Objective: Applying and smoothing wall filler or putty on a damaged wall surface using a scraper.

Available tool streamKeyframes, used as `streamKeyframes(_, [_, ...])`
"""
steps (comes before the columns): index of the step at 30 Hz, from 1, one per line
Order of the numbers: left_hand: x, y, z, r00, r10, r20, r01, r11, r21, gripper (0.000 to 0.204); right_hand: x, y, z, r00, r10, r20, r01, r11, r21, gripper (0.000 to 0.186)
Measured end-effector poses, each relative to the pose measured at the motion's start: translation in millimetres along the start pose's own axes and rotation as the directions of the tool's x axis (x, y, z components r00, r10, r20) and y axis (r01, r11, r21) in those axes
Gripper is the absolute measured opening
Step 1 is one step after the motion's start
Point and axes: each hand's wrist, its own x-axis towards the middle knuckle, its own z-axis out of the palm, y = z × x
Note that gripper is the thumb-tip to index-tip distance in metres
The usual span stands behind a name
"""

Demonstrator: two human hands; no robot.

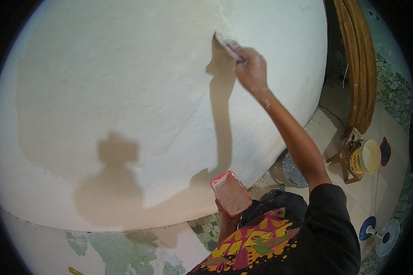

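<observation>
My right hand (252, 68) is raised, its fingers closed round the handle of a paintbrush (225, 43), blurred and coated in white. The brush's tip touches the large pale wall (124, 82), where a darker beige area on the left meets a whiter one on the right. Low down, close to my body, my left hand (226, 222) holds a small rectangular tub (234, 195) with a red rim. Pale paint lies inside it and white smears its walls. Most of my left fingers are hidden under the tub.
On the right, a wooden stool (342, 160) stands by a yellow-and-white bucket (366, 156). A speckled bucket (294, 172) sits near the wall's foot. A tall brown wooden post (358, 68) rises behind. A blue-and-white stand (376, 233) is at lower right. Patchy green-and-white floor (119, 252) shows below.
</observation>
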Motion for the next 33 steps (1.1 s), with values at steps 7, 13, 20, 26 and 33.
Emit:
streamKeyframes(7, [3,10,3,0.999,-0.039,-0.002,0.039,0.999,-0.033,0.068,-36,-27,1,0.960,-0.065,0.274,0.030,0.991,0.131,0.039])
streamKeyframes(13, [4,1,16,1.000,-0.003,0.001,0.003,1.000,0.006,0.069,2,13,0,0.989,-0.051,0.141,0.064,0.994,-0.091,0.048])
streamKeyframes(20, [7,4,-17,0.998,-0.064,0.003,0.064,0.998,-0.029,0.073,-46,21,-25,0.755,-0.435,0.490,0.583,0.788,-0.198,0.051])
streamKeyframes(26, [5,-3,-15,0.999,0.009,-0.052,-0.009,1.000,0.012,0.070,35,12,-25,0.727,-0.652,0.214,0.684,0.665,-0.298,0.051])
streamKeyframes(33, [-2,-2,5,0.999,-0.023,0.036,0.026,0.995,-0.092,0.068,-43,49,-6,0.783,-0.518,0.345,0.593,0.789,-0.162,0.051])
